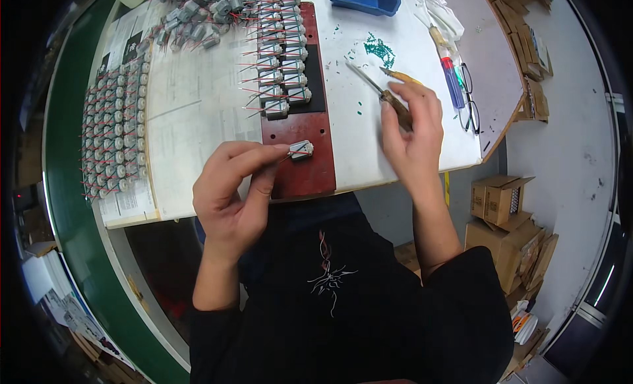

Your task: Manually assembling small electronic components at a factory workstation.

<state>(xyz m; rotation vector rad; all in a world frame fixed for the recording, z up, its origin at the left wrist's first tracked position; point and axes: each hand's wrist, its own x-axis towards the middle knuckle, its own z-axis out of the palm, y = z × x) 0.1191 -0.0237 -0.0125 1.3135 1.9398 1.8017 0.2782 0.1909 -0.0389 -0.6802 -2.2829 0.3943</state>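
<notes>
A small silver motor [301, 150] with a white end and thin red wires sits near the front end of the dark red board [300, 176]. My left hand [231, 189] is closed in a pinch at the motor's left side, fingertips against it and its wires. Further up the board, similar motors [275, 107] stand in two columns on a black strip, wires pointing left. My right hand [417, 130] curls round the brown handle of a screwdriver [395, 109], thumb and forefinger on either side; its thin metal shaft points away to the upper left.
Rows of motors [119, 130] line the table's left side, and a loose pile of motors [198, 21] lies at the back. Small green pieces [379, 49] are scattered below a blue bin [366, 0]. Yellow-handled tweezers [402, 76], a red-and-blue tool [452, 80] and glasses [473, 113] lie right.
</notes>
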